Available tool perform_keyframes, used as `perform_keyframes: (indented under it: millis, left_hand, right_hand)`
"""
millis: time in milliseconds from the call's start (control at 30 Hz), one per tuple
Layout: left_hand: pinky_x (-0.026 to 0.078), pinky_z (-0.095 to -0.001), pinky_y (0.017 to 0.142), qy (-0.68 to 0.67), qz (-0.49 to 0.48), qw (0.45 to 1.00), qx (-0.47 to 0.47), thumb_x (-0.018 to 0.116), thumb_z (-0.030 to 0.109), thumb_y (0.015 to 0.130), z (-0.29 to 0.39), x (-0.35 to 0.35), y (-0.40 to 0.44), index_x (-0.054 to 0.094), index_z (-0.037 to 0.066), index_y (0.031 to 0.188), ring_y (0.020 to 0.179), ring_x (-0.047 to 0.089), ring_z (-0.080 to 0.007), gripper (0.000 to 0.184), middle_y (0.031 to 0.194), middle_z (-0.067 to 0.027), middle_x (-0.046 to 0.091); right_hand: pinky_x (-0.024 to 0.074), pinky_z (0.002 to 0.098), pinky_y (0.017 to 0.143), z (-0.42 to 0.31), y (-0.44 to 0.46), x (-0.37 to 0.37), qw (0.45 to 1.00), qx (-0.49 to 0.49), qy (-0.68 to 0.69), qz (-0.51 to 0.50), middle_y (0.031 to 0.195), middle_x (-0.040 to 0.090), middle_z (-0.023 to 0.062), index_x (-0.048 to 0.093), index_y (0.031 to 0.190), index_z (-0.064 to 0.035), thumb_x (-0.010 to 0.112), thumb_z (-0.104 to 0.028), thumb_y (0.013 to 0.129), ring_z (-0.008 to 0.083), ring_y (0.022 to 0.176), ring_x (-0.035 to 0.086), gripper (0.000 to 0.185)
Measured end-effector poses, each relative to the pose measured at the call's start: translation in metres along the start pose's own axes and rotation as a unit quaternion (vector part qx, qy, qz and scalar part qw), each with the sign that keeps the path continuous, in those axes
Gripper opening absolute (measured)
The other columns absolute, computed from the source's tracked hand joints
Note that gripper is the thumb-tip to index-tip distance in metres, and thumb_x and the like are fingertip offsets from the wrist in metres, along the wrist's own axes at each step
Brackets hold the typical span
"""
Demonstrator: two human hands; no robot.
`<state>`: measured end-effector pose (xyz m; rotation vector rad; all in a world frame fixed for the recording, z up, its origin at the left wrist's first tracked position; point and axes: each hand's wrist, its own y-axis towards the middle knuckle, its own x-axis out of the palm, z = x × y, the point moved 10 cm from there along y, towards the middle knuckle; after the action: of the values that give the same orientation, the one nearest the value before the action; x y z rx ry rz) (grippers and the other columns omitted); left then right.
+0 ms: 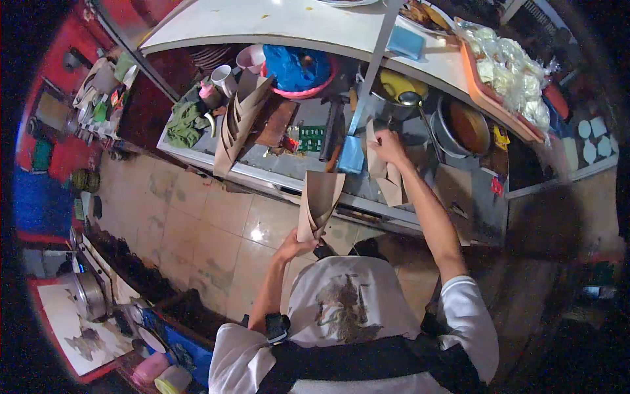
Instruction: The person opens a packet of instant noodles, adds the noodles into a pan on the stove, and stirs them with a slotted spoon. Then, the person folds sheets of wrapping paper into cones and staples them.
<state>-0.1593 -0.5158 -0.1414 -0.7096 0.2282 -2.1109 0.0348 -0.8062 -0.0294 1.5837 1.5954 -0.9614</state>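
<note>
Low in front of my chest, my left hand (298, 244) is closed around the base of a few nested, folded brown paper sheets (321, 200), their open end pointing up and away from me. Over the counter's front edge, my right hand (388, 146) has its fingers bunched at the upper part of another brown paper piece (387, 177). My fingertips there are partly hidden. Further left, a long fanned stack of folded brown paper (239, 125) leans across the counter edge, touched by neither hand.
Along the steel counter (190, 152) are a green cloth (186, 125), a white mug (224, 80), a pink basin (304, 93) with a blue bag, and a pot of brown liquid (463, 126) with a ladle (410, 98). A metal post (375, 65) rises near my right hand. An orange tray (482, 85) holds bagged food.
</note>
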Motion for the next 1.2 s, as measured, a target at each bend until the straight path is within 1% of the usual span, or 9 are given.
perform_keyframes:
  millis: [100, 267, 367, 500, 600, 633, 700, 900, 1200]
  left_hand:
    - [0.049, -0.0315, 0.078, 0.0, -0.009, 1.0, -0.021, 0.07, 0.003, 0.068, -0.006, 0.007, 0.001, 0.049, 0.003, 0.11, 0.086, 0.06, -0.0174, 0.047, 0.099, -0.0071, 0.059]
    - [0.046, -0.0279, 0.079, 0.047, -0.008, 0.999, -0.014, 0.071, 0.002, 0.067, -0.008, 0.022, 0.008, 0.05, 0.005, 0.11, 0.091, 0.056, -0.0138, 0.048, 0.099, -0.0037, 0.058]
    - [0.045, -0.0272, 0.08, 0.08, -0.021, 0.996, 0.043, 0.071, 0.003, 0.067, 0.011, 0.04, 0.011, 0.05, 0.005, 0.111, 0.092, 0.054, -0.0125, 0.049, 0.101, -0.0024, 0.058]
    - [0.047, -0.0276, 0.072, 0.088, -0.005, 0.995, 0.037, 0.074, 0.01, 0.067, -0.005, 0.027, 0.009, 0.05, 0.006, 0.111, 0.081, 0.056, -0.0127, 0.05, 0.092, -0.0016, 0.059]
    - [0.047, -0.0276, 0.073, 0.088, -0.007, 0.996, 0.013, 0.074, 0.011, 0.067, -0.023, 0.019, 0.008, 0.051, 0.006, 0.111, 0.083, 0.056, -0.0128, 0.051, 0.092, -0.001, 0.059]
    - [0.047, -0.0278, 0.076, 0.093, -0.008, 0.996, -0.002, 0.074, 0.008, 0.066, -0.035, 0.015, 0.008, 0.051, 0.006, 0.111, 0.086, 0.055, -0.0126, 0.05, 0.095, -0.0012, 0.059]
    - [0.046, -0.0279, 0.078, 0.098, -0.005, 0.995, -0.015, 0.073, 0.005, 0.066, -0.046, 0.008, 0.006, 0.051, 0.006, 0.111, 0.089, 0.055, -0.0123, 0.05, 0.097, -0.0013, 0.059]
    - [0.046, -0.0279, 0.075, 0.073, -0.008, 0.997, -0.012, 0.072, 0.004, 0.067, -0.05, 0.021, -0.001, 0.05, 0.006, 0.113, 0.085, 0.055, -0.0117, 0.051, 0.096, -0.0007, 0.059]
    - [0.046, -0.0234, 0.061, 0.136, 0.031, 0.99, -0.033, 0.072, 0.011, 0.067, -0.041, 0.013, -0.009, 0.054, 0.008, 0.106, 0.076, 0.056, -0.0102, 0.043, 0.094, -0.002, 0.059]
  right_hand:
    - [0.0418, 0.04, 0.052, -0.029, -0.027, -0.03, 0.98, -0.013, 0.129, 0.154, 0.06, 0.058, 0.0169, 0.057, 0.065, 0.002, 0.065, -0.028, 0.074, 0.0322, 0.056, 0.058, 0.033]
    - [0.0425, 0.0407, 0.056, -0.099, -0.106, 0.03, 0.955, -0.084, 0.25, 0.136, 0.063, 0.057, 0.0166, 0.058, 0.068, -0.0008, 0.057, -0.006, 0.072, 0.0288, 0.06, 0.057, 0.007]
    - [0.0425, 0.0406, 0.057, -0.129, -0.143, 0.105, 0.932, -0.119, 0.265, -0.218, 0.068, 0.056, 0.0176, 0.057, 0.067, 0.0009, 0.061, -0.009, 0.071, 0.0258, 0.062, 0.055, 0.012]
    - [0.0442, 0.0379, 0.07, -0.089, -0.116, 0.001, 0.95, -0.032, 0.308, 0.049, 0.081, 0.059, 0.0132, 0.06, 0.083, -0.0018, 0.064, -0.021, 0.076, 0.0267, 0.08, 0.057, 0.022]
    - [0.046, 0.0407, 0.072, -0.05, -0.089, -0.027, 0.971, -0.153, 0.013, 0.185, 0.087, 0.061, 0.014, 0.058, 0.089, -0.0025, 0.063, -0.031, 0.076, 0.0348, 0.082, 0.058, 0.031]
    - [0.046, 0.0407, 0.072, -0.041, -0.085, -0.03, 0.97, -0.155, 0.015, 0.186, 0.087, 0.061, 0.014, 0.058, 0.089, -0.0025, 0.063, -0.031, 0.076, 0.0348, 0.082, 0.058, 0.031]
    - [0.0469, 0.0416, 0.068, -0.005, -0.068, 0.025, 0.983, -0.056, -0.144, -0.101, 0.076, 0.061, 0.0166, 0.059, 0.079, -0.0009, 0.063, -0.03, 0.075, 0.0361, 0.075, 0.059, 0.03]
    - [0.0435, 0.0425, 0.052, -0.083, -0.111, -0.04, 0.963, -0.079, 0.178, 0.186, 0.067, 0.058, 0.0197, 0.055, 0.075, -0.0022, 0.053, -0.013, 0.081, 0.0375, 0.06, 0.057, 0.012]
    - [0.0477, 0.0317, 0.053, -0.086, -0.142, 0.013, 0.953, -0.015, 0.262, 0.151, 0.064, 0.061, 0.0114, 0.054, 0.078, 0.0006, 0.05, -0.011, 0.086, 0.0198, 0.056, 0.061, 0.014]
